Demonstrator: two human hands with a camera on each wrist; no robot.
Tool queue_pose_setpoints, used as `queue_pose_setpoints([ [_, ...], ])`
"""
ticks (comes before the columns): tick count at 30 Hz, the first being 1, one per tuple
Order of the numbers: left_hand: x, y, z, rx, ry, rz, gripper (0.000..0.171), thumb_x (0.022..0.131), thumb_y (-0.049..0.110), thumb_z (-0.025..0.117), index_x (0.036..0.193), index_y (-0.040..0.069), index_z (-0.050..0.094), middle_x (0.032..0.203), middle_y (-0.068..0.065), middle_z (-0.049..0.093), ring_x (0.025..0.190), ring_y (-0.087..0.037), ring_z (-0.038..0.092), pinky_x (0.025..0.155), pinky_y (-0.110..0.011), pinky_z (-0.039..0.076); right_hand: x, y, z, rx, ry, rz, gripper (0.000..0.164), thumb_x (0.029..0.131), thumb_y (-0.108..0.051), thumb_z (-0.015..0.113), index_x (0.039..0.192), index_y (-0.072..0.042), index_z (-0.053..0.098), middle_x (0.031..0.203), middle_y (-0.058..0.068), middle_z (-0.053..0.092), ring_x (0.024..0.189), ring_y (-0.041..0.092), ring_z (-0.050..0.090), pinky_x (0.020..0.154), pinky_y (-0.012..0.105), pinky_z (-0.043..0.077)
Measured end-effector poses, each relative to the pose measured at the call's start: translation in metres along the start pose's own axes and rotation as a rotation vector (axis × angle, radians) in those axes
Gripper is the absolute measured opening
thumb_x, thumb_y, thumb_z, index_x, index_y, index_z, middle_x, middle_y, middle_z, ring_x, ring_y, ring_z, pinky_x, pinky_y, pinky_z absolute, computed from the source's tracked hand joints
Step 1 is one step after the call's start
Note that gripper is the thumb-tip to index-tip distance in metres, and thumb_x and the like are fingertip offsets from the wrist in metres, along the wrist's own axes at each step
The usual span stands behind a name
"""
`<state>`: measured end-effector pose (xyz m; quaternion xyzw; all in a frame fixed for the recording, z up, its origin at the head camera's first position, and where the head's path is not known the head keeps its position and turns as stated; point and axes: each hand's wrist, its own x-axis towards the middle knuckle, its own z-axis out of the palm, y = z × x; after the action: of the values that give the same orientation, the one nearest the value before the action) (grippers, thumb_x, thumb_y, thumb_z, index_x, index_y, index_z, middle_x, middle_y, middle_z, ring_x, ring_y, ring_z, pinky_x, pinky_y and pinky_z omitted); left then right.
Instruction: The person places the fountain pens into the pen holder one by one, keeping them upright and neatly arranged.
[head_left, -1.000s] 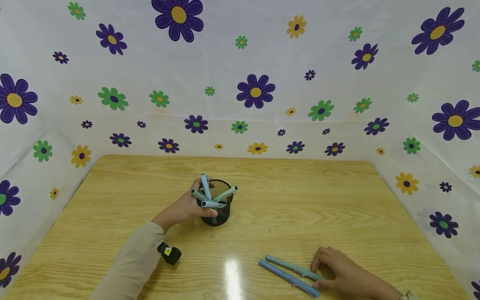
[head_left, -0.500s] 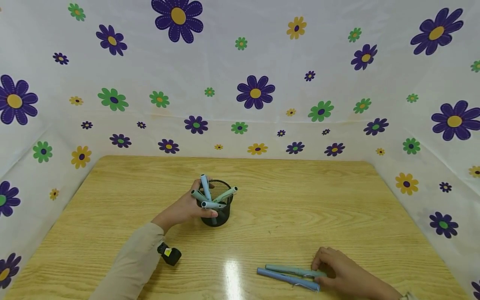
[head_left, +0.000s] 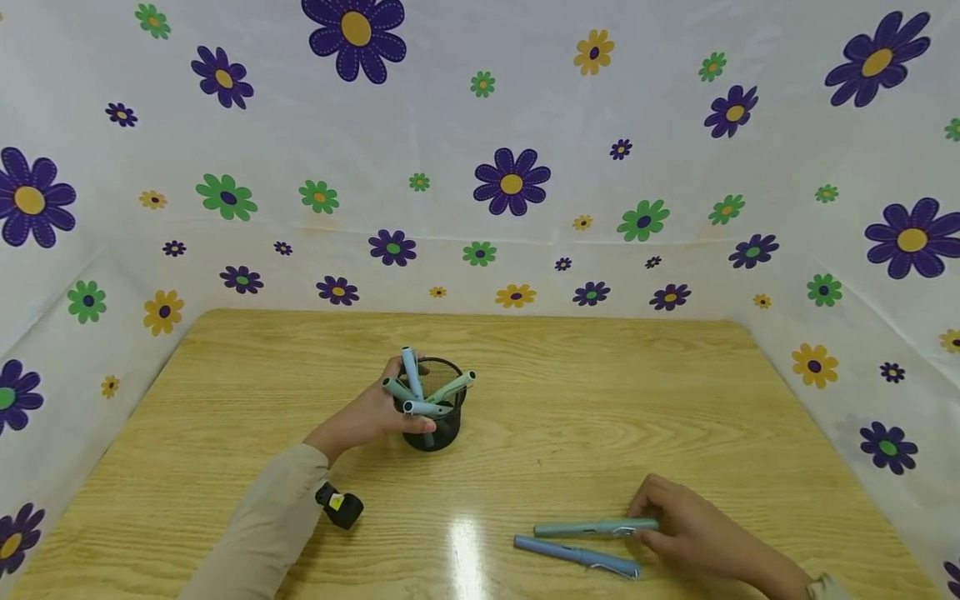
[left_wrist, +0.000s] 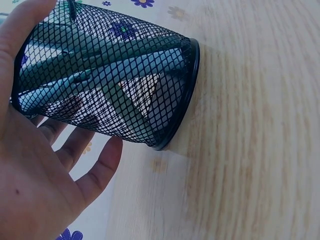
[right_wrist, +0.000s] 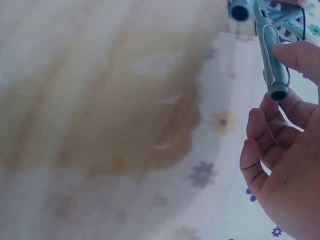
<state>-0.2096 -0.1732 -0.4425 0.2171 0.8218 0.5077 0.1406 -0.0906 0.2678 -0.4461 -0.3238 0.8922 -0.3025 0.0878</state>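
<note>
Gripping the black mesh pen cup (head_left: 441, 435) from its left side, the left hand (head_left: 375, 412) had its thumb across the near wall and its other fingers around the far side, spread as wide as the cup itself. The cup stood on the wooden table (head_left: 637, 400), slightly left of the middle and well apart from the right hand (head_left: 693, 525). Four pens showed above its rim: a light blue pen (head_left: 410, 371) pointing toward the back, a dark green pen (head_left: 400, 389) and a pale blue pen (head_left: 426, 409) pointing left, and a light green pen (head_left: 453, 387) pointing right. Crossed shafts were visible through the mesh in the left wrist view.

The right hand's thumb and fingertips pinched a grey-green pen (head_left: 577, 528) near its clip end; the outer fingers were loosely bent. Whether this pen touched the table could not be determined. A blue pen (head_left: 551, 549) lay just beside it, on the near side, its clip end toward the right.

A beige sleeve (head_left: 277, 496) covered the left forearm, with a black device (head_left: 345, 510) bearing a yellow label beside it. White cloth (head_left: 420, 100) printed with flowers enclosed the table at the back and sides.
</note>
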Motion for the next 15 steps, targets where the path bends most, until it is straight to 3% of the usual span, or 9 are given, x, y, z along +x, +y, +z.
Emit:
queue_pose_setpoints([
  [8,-0.001,0.003,0.001,0.004,0.006,-0.002,0.103,0.077,0.034,0.082,0.151,0.016,0.013,0.148,-0.017,0.036,0.121,-0.034,0.049,0.103,-0.055,0.034,0.006,-0.004,-0.012,-0.005,0.053,0.004,0.013,0.090,-0.017,0.069,0.095,-0.019,0.057,0.091,-0.006,0.059,0.077,-0.006,0.045,0.063,0.021,0.044],
  [15,-0.002,0.002,0.000,-0.001,0.004,0.004,0.103,0.077,0.034,0.082,0.151,0.015,0.013,0.148,-0.017,0.036,0.121,-0.034,0.049,0.103,-0.053,0.035,0.011,-0.010,-0.016,-0.001,0.082,-0.008,0.015,0.089,-0.013,0.069,0.095,-0.018,0.057,0.089,-0.011,0.060,0.076,-0.006,0.047,0.062,0.023,0.045],
])
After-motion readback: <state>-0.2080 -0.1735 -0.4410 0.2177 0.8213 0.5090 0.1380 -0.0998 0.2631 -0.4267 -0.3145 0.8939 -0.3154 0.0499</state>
